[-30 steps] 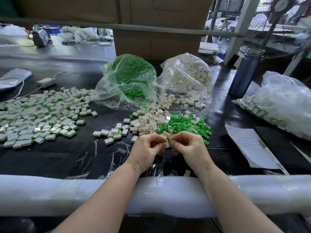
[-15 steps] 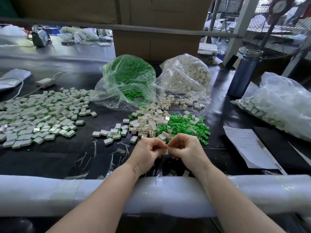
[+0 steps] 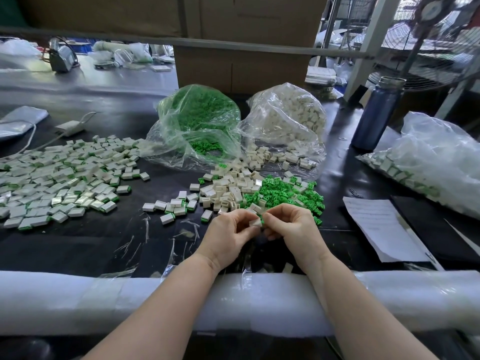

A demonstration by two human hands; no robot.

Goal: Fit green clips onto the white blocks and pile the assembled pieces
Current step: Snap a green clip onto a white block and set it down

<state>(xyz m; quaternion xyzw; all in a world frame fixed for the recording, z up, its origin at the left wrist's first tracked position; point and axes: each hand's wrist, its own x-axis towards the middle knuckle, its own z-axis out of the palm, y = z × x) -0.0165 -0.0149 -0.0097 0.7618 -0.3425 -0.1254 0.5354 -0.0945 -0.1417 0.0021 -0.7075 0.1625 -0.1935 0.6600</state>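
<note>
text: none legible | paper sheet (image 3: 376,224): printed lines too blurred to read

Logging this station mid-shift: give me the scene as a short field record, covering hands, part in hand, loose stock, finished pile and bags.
left hand: pinches a white block
right hand: pinches a green clip at the same block's end
clip seating: cannot tell
loose white blocks: heap just beyond the hands
loose green clips: heap right of the white heap, touching it
assembled pieces: spread on the table's left
green clip bag: open, behind the heaps
white block bag: open, right of the green bag
</note>
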